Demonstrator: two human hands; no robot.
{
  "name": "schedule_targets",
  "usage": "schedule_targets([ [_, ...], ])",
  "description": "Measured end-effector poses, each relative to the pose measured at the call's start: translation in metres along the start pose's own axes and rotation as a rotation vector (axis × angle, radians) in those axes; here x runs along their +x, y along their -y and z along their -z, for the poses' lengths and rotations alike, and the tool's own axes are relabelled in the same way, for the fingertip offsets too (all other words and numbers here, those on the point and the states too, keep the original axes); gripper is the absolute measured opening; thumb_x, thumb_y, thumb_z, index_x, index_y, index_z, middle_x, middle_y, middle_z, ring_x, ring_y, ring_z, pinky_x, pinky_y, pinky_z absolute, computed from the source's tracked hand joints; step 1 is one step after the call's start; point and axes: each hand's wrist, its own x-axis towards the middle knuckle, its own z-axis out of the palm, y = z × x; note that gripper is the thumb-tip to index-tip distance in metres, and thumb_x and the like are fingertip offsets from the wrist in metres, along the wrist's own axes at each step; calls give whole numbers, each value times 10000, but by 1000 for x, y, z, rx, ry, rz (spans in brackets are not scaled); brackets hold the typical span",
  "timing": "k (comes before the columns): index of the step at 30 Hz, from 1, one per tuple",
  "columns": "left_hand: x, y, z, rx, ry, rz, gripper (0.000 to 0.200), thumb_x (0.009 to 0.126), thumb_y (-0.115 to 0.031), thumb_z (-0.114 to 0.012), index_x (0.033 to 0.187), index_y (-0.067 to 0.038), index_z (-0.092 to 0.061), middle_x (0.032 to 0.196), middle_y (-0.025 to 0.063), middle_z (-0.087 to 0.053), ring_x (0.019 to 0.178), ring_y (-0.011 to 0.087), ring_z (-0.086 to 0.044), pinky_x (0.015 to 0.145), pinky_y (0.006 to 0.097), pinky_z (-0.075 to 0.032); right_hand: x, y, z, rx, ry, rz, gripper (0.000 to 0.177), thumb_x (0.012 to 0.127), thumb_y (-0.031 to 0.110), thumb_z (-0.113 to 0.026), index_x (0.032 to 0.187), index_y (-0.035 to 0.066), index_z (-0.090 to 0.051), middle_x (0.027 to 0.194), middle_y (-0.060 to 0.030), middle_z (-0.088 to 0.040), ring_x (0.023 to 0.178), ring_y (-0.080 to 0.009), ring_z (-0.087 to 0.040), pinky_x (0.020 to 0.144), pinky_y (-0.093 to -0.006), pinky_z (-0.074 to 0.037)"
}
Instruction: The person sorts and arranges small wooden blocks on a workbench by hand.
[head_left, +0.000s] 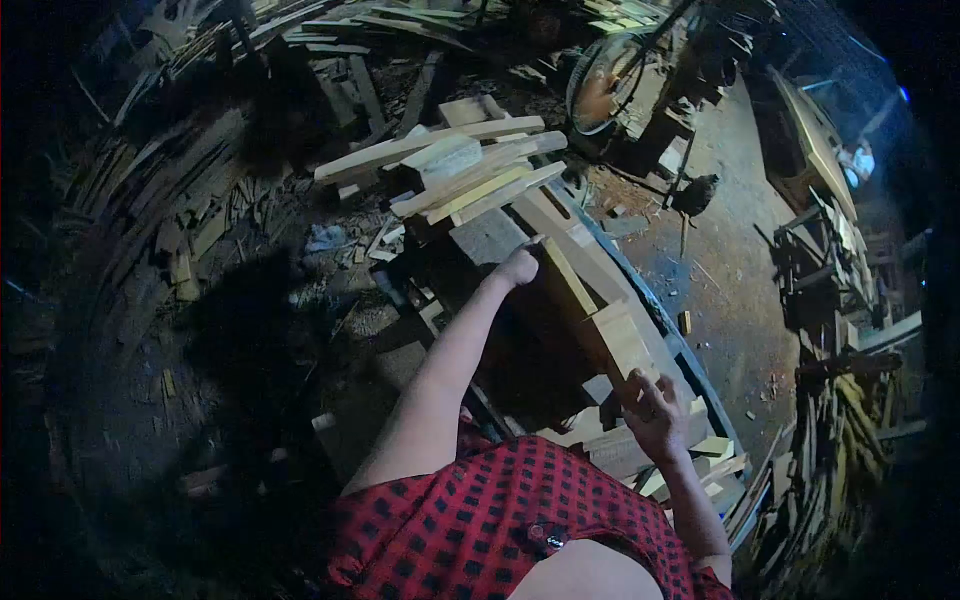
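My left hand (518, 267) is closed around the far end of a narrow wooden piece (568, 278), near a grey surface (488, 236). Closer to my body, my right hand (655, 412) has its fingers bent against the near end of a pale wooden block (622, 340). The block meets the narrow piece at its near end. A long flat board (570, 245) lies just to the right of both pieces. What is under the wood between my hands is in dark shadow.
Stacked boards (485, 190) lie beyond my left hand. Wood offcuts (712, 450) sit near my right wrist. A round fan (607, 85) stands at the back. Piled timber (855, 430) is on the right, scrap wood (210, 230) on the left. A person (857, 162) is far right.
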Motion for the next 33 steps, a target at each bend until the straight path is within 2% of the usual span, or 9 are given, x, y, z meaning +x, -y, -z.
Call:
schedule_targets([
  [6,-107,-54,-1,-317,-409,-517,460,814,-100,-510,1271,-60,-529,1083,160,-627,1068,217,-568,1008,338,-405,69,23,-38,-80,-59,-30,363,805,197,-651,1162,238,-598,942,-132,-571,749,-312,-615,608,-435,-497],
  [9,-162,-88,10,-487,-608,-775,419,851,-141,-516,1264,-69,-530,1148,156,-614,1084,205,-562,1012,337,-404,134,36,-60,-8,2,21,451,785,200,-621,1224,273,-552,967,-145,-558,861,-337,-590,683,-446,-490],
  [10,-165,-86,4,-485,-603,-779,419,851,-141,-516,1264,-69,-530,1148,156,-614,1084,205,-562,1012,337,-404,150,42,-61,51,-8,88,502,765,184,-622,1249,283,-534,982,-149,-552,902,-346,-574,721,-452,-488],
  [13,-176,-85,-9,-564,-371,-1031,494,948,-253,-403,1400,-54,-399,1483,134,-327,1345,300,-321,1138,442,-197,181,64,-65,92,-5,116,585,729,172,-635,1287,298,-512,1019,-155,-539,966,-359,-544,778,-454,-474],
  [16,-222,-124,5,-342,-401,-873,489,939,-241,-417,1390,-55,-399,1456,128,-361,1335,299,-319,1137,449,-181,178,55,-75,38,-45,132,574,738,172,-634,1286,296,-515,1011,-152,-541,943,-352,-549,764,-456,-473],
  [23,-201,-115,13,-327,-418,-898,453,928,-207,-439,1355,-56,-430,1398,114,-412,1276,263,-368,1083,415,-252,73,11,-34,-8,30,70,486,753,208,-652,1225,287,-570,946,-127,-561,809,-333,-584,705,-441,-488],
  [25,-194,-112,14,-326,-424,-903,441,925,-195,-446,1343,-57,-440,1378,109,-428,1256,251,-385,1065,404,-275,30,-8,-31,-39,-49,46,470,737,196,-683,1192,273,-594,901,-117,-563,773,-319,-584,646,-420,-486],
  [31,-177,-101,16,-316,-427,-911,407,914,-161,-468,1308,-59,-472,1320,95,-479,1196,214,-434,1011,369,-345,2,-2,7,16,-112,81,505,706,143,-707,1185,256,-594,865,-118,-562,748,-315,-574,597,-423,-468],
  [33,-171,-97,16,-314,-447,-910,396,911,-149,-475,1297,-59,-482,1300,90,-496,1176,202,-450,993,358,-369,10,-1,1,19,-35,16,569,683,175,-726,1228,239,-575,972,-141,-552,845,-336,-571,687,-421,-477],
])
